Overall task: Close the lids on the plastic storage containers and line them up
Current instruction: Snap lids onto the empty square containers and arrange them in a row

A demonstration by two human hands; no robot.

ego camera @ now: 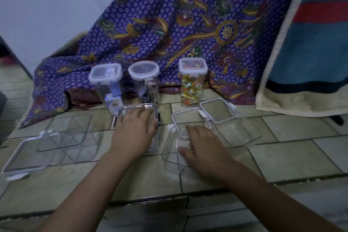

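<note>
Three tall clear containers with closed lids stand at the back: a square one [105, 83], a round one [144, 81], and one full of colourful bits [192, 79]. My left hand [134, 132] lies flat, fingers spread, on the lid of a clear container [153, 143] in the middle. My right hand [201, 147] rests on an open clear container [171, 156], touching a loose lid [185, 118] that leans over its rim. Another lid [217, 110] sits over a container [243, 135] to the right. At the left, an open divided container [75, 137] lies beside its lid [22, 156].
Everything sits on a tiled floor [282, 156]. A purple patterned cloth [178, 24] hangs behind the containers, and a blue, red and cream towel [310, 52] hangs at the right. A white wall [47, 5] is at the left.
</note>
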